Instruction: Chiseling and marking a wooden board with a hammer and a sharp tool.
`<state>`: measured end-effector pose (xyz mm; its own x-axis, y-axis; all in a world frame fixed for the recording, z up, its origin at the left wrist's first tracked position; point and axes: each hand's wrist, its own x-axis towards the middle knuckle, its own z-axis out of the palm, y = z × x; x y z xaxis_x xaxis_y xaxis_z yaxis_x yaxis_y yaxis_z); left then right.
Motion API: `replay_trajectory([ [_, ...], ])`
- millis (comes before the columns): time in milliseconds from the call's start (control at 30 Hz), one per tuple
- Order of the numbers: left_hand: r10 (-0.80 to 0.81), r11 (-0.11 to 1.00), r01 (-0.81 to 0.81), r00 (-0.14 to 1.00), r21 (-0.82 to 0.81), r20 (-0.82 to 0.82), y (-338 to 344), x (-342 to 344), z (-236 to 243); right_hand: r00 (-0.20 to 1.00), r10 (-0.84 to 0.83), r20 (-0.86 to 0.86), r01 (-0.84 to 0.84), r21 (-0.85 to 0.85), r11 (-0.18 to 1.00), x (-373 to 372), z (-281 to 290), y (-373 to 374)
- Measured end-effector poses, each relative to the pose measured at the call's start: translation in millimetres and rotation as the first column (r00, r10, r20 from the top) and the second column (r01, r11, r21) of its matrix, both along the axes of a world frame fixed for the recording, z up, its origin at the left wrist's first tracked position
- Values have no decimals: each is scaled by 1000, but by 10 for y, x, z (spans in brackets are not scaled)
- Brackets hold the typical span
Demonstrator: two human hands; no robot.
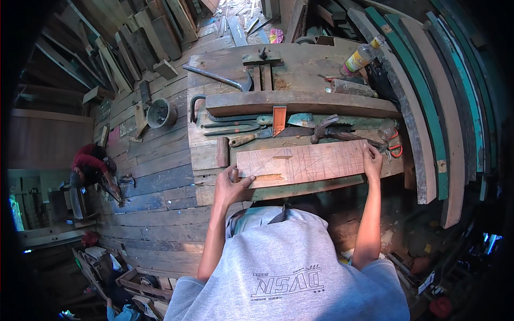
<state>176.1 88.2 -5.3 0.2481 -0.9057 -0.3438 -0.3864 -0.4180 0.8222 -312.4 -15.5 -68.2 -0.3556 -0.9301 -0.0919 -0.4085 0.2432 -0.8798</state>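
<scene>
A reddish-brown wooden board (326, 162) lies across the near side of the workbench, its face covered in dark drawn lines. Two narrow slots are cut near its left end; the lower one looks paler inside. My left hand (231, 186) grips that left end with the thumb on top. A short rounded wooden piece (234, 174) shows among its fingers, its kind unclear. At the opposite end my right hand (372, 161) is closed on the board's edge. Just beyond the board are a claw hammer (324, 128), a wooden-handled saw (250, 138) and a small wooden block (223, 152).
A thick beam (300, 101) crosses the workbench (214, 59), with an orange-handled square (279, 120) against it. Orange-handled scissors (395, 145) and a bottle (360, 58) are rightward. Long planks (420, 107) lean at right. A person (92, 170) crouches left, near a bucket (161, 113).
</scene>
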Motion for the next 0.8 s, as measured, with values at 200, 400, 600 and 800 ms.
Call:
replay_trajectory([
  [200,29,996,-22,996,-87,85,-12,-117,3,996,-51,78,55,-62,997,-31,-158,49],
  [400,60,998,-52,976,-44,208,-45,-188,69,1000,-18,-5,18,6,1000,-36,-218,171],
  [600,71,996,-50,953,-78,296,-73,-275,133,978,-44,202,54,-47,997,109,-268,219],
  [800,30,998,-16,971,-64,237,-32,-189,141,989,-88,-122,76,-98,992,232,-272,308],
])
